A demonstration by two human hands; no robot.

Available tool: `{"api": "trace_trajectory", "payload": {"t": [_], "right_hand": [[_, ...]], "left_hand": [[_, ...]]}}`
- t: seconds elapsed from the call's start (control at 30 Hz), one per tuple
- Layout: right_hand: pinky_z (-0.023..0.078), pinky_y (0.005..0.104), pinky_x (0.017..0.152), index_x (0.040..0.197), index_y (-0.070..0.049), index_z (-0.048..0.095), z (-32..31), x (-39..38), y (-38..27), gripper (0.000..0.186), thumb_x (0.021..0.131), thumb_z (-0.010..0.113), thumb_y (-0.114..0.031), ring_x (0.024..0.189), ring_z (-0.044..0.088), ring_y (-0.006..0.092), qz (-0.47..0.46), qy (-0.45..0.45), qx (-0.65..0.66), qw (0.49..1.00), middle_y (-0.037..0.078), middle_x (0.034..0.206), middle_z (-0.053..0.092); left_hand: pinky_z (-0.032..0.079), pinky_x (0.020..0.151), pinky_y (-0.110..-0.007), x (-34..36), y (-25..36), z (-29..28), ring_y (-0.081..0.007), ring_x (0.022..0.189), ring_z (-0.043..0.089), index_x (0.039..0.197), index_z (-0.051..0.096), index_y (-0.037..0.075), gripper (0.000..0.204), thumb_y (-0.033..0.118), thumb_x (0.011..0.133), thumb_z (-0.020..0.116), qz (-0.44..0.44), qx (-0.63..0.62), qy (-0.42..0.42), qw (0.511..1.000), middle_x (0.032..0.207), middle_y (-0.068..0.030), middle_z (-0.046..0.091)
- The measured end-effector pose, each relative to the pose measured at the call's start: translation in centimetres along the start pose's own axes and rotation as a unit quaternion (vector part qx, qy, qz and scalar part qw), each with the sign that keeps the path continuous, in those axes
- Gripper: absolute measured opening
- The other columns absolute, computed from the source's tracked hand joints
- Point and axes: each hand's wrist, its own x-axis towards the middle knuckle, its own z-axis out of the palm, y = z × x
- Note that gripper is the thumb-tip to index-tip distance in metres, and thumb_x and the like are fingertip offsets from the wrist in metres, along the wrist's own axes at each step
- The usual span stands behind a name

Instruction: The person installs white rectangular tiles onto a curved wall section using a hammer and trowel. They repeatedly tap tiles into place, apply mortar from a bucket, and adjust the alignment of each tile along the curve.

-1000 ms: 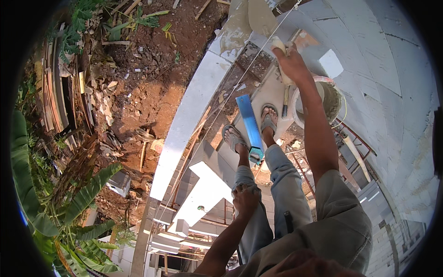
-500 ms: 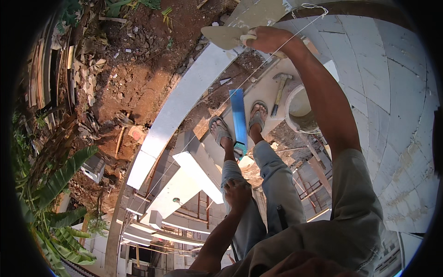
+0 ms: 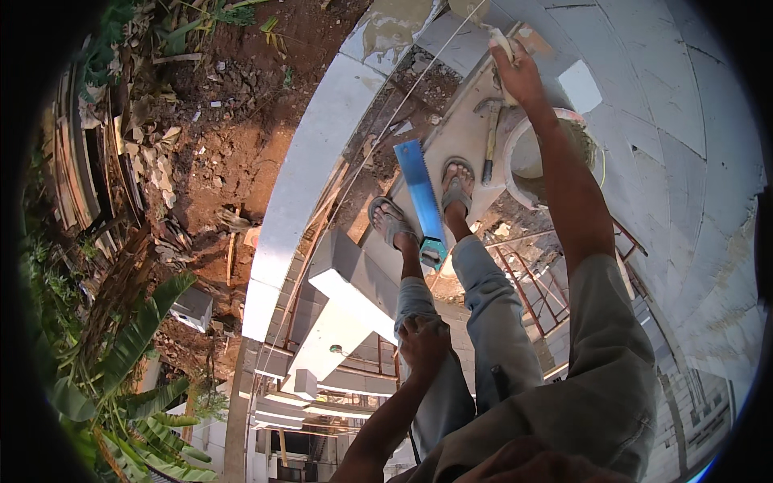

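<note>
My right hand [image 3: 522, 76] is closed on the pale handle of a trowel [image 3: 469, 10], whose grey blade reaches the top edge of the view. Wet grey mortar [image 3: 394, 28] lies spread on the far end of a long pale block wall [image 3: 298, 177], left of the trowel. Below and right of that hand stands a bucket [image 3: 513, 181] with grey mortar inside, partly hidden by my right forearm. My left hand [image 3: 424, 342] rests on my left knee with bent fingers and holds nothing visible.
Between my sandalled feet lies a blue-bladed handsaw [image 3: 419, 185]. A hammer [image 3: 491, 141] lies beside the bucket. A taut string [image 3: 386, 133] runs along the wall. Pale block wall [image 3: 668, 161] rises on the right; rusty metal scaffolding [image 3: 531, 290] shows below my standing level.
My right hand has swung the trowel to the right, farther from the wall top on the left. My left hand stays on the knee. The view has shifted slightly.
</note>
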Motion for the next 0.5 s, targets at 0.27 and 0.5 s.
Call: {"api": "trace_trajectory", "payload": {"t": [0.27, 0.5], "right_hand": [[0.047, 0.0433, 0.094, 0.131, 0.001, 0.050, 8.3, -8.5, -0.4, 0.065, 0.096, 0.049, -0.054, 0.107, 0.063, 0.0394, 0.021, -0.045, 0.020, 0.999, 0.027, 0.108, 0.065], [0.049, 0.0479, 0.083, 0.125, 0.003, 0.051, 10.2, -29.0, 2.7, 0.055, 0.095, 0.058, -0.043, 0.099, 0.062, 0.0436, 0.077, -0.199, 0.042, 0.976, 0.027, 0.099, 0.063]], "left_hand": [[0.052, 0.087, -0.056, -0.1, -0.7, 0.6, -0.0439, 0.123, 0.045, 0.101, 0.072, 0.021, 0.025, 0.035, 0.082, 0.065, -0.021, 0.016, 0.023, 0.999, 0.129, -0.0168, 0.048], [0.052, 0.087, -0.053, -0.1, -1.0, 1.3, -0.0435, 0.117, 0.050, 0.097, 0.073, 0.022, 0.021, 0.029, 0.079, 0.065, 0.011, -0.012, 0.067, 0.998, 0.126, -0.0179, 0.051]]}}
